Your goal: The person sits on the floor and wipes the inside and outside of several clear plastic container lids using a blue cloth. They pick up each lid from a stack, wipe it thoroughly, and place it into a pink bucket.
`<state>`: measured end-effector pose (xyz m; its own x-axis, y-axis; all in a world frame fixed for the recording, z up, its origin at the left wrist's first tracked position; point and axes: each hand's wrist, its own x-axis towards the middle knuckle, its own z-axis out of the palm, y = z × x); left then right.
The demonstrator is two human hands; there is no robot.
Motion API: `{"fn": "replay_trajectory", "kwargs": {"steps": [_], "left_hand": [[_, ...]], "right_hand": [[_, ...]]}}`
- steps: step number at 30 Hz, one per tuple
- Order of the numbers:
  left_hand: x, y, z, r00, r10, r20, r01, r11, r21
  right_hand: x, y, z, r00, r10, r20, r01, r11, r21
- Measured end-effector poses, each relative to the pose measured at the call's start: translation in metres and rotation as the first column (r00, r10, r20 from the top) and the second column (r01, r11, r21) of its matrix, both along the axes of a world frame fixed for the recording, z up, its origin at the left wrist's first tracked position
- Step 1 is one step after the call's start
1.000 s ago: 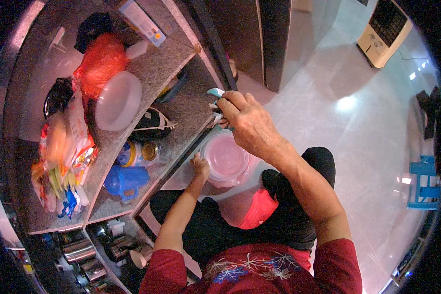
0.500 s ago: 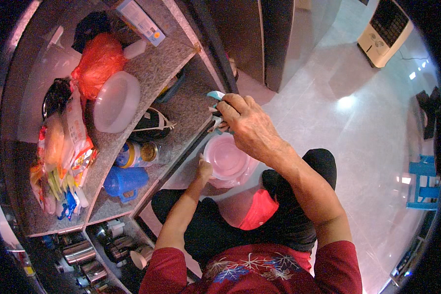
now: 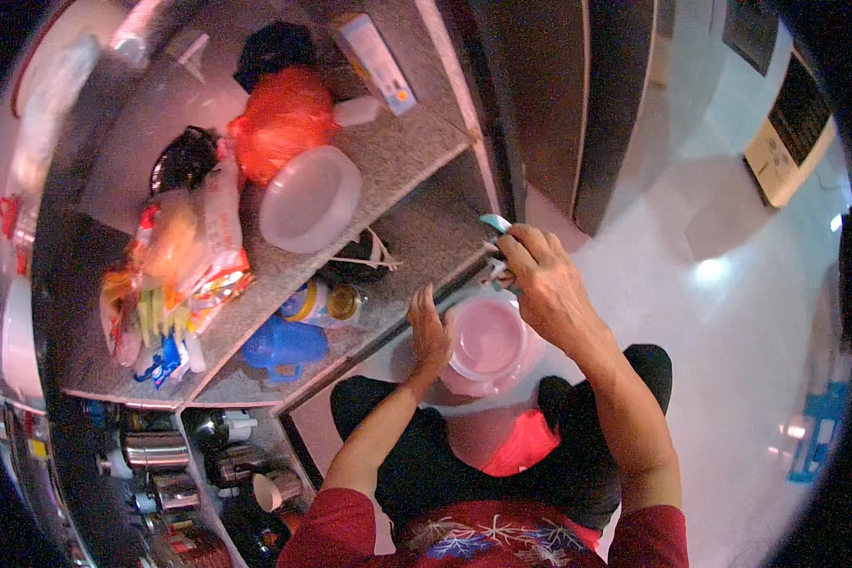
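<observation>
My right hand (image 3: pixel 551 284) is closed on a crumpled teal-and-white piece (image 3: pixel 495 225), cloth or wrapper, I cannot tell which. It hangs just above the edge of the lower shelf. Beneath and beside that hand is a round pink plastic container (image 3: pixel 488 339), down between my knees. My left hand (image 3: pixel 431 331) is at the container's left side, its fingers stretched toward the shelf and holding nothing. Whether it touches the container's rim is unclear. On the lower shelf, left of this hand, lie a blue plastic jug (image 3: pixel 279 346) and a tin with a gold-coloured end (image 3: pixel 343 302).
The upper shelf (image 3: pixel 412 156) carries a translucent white tub (image 3: pixel 310 201), a red plastic bag (image 3: pixel 284 123), several food packets (image 3: pixel 185 260) and a box (image 3: pixel 377 66). Steel pots (image 3: pixel 156 452) fill the lower left compartments. An air cooler (image 3: pixel 788 142) stands on the floor at far right.
My left hand has come off the container's side and moved up toward the shelf, fingers now stretched. The view has shifted, so everything appears farther right. My right hand keeps its grip.
</observation>
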<state>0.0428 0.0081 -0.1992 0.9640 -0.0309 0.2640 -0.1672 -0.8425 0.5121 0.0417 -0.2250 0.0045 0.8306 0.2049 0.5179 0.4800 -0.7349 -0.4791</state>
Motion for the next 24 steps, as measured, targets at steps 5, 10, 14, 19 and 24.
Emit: {"fn": "replay_trajectory", "kwargs": {"steps": [5,10,14,19,24], "left_hand": [[0.034,0.028,0.133,0.822,0.148,0.549,-0.175,0.985,-0.003],[0.07,0.087,0.217,0.852,0.037,0.522,-0.275,0.881,0.385],[0.079,0.102,0.242,0.936,-0.102,0.338,-0.147,0.757,0.637],[0.091,0.112,0.251,0.945,-0.205,0.256,-0.031,0.721,0.692],[0.093,0.108,0.272,0.945,-0.182,0.271,0.005,0.838,0.546]], "right_hand": [[0.001,0.01,0.003,0.997,0.043,0.069,-0.043,0.999,0.005],[-0.002,0.016,0.003,0.997,0.061,0.038,-0.061,0.998,-0.017],[-0.003,0.018,0.002,0.998,0.058,0.024,-0.058,0.998,0.002],[-0.002,0.018,-0.001,0.998,0.045,0.047,-0.045,0.999,0.0],[-0.002,0.016,0.001,0.999,0.044,0.022,-0.044,0.999,-0.008]]}}
